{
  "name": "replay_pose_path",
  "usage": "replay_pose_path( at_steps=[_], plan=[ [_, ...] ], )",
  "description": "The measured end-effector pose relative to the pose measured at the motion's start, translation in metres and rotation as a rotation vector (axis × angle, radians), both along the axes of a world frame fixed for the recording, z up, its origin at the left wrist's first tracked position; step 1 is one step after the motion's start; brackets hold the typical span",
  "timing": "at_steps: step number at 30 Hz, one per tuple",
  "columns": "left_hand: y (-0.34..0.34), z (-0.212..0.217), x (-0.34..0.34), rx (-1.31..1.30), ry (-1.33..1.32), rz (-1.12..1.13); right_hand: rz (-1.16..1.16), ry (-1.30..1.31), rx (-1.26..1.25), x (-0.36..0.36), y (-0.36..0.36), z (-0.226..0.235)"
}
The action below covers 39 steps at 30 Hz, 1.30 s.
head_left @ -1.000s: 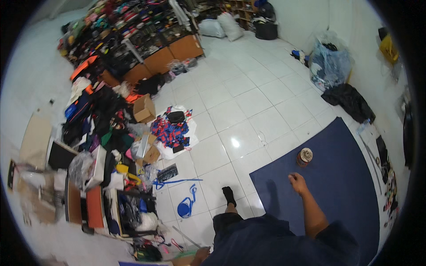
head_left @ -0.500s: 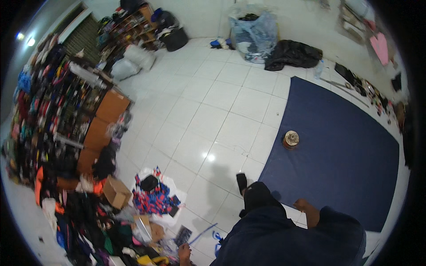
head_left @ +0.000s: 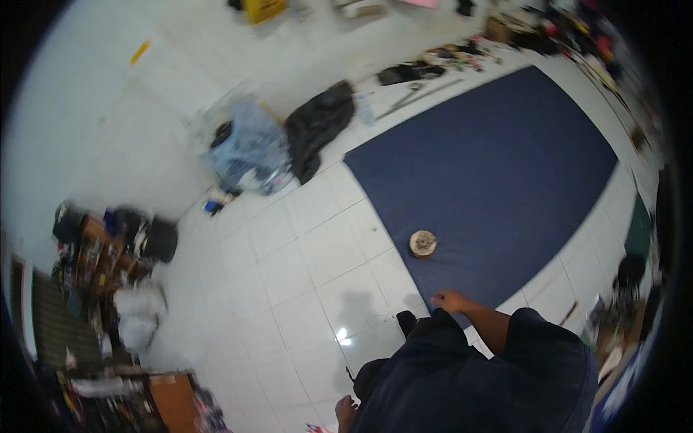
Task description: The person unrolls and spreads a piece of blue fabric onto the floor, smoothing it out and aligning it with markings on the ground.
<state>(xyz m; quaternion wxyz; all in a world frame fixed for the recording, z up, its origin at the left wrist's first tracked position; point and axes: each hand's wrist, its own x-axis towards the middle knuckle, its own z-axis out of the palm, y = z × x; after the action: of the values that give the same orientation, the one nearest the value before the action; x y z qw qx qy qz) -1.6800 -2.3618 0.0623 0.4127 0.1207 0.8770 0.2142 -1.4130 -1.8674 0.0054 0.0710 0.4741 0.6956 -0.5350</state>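
My right hand (head_left: 450, 300) hangs over the near left corner of a large navy cloth (head_left: 491, 180) spread on the floor. Its fingers are loosely bent and apart, and nothing shows in them. A short round tub (head_left: 423, 244) with brown sides and a pale, dark-marked top stands on the cloth, just beyond that hand. Low at the bottom edge, my left hand (head_left: 346, 411) is beside my dark clothing, over the white tiles. Its fingers look curled, but blur and the picture's edge hide whether they hold anything.
A translucent blue bag (head_left: 253, 155) stuffed with material and a black plastic sheet (head_left: 317, 126) lie against the wall. A clear bottle (head_left: 365, 110) stands near the cloth's far corner. Crowded shelves (head_left: 101, 252) and white sacks (head_left: 141, 314) line the left. White tiles (head_left: 289, 289) cover the floor.
The view has swung right, so the shelves and clothing piles at left mostly left the picture. My right arm reaches further forward, and my left hand is away from the blue strip and scraps.
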Motion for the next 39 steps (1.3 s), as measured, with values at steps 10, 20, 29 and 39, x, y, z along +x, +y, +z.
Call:
replay_pose_path(
  at_steps=[10,20,29,39],
  plan=[
    [0.236,0.015,-0.364,-0.113,0.379,-1.436,-1.13,-0.205,-0.115,0.049,-0.068,-0.017],
    [0.61,0.018,-0.481,-0.121,-0.176,-0.875,-1.66,-0.524,-0.273,-0.136,-0.271,0.001],
    [0.745,0.045,-0.312,-0.028,-0.144,-1.614,-1.898,-0.234,-0.258,-0.324,-0.236,0.057],
    [0.715,-0.021,-0.123,-0.252,-0.194,-1.967,-2.18,-0.033,-0.195,-0.319,-0.216,0.041]
  ],
)
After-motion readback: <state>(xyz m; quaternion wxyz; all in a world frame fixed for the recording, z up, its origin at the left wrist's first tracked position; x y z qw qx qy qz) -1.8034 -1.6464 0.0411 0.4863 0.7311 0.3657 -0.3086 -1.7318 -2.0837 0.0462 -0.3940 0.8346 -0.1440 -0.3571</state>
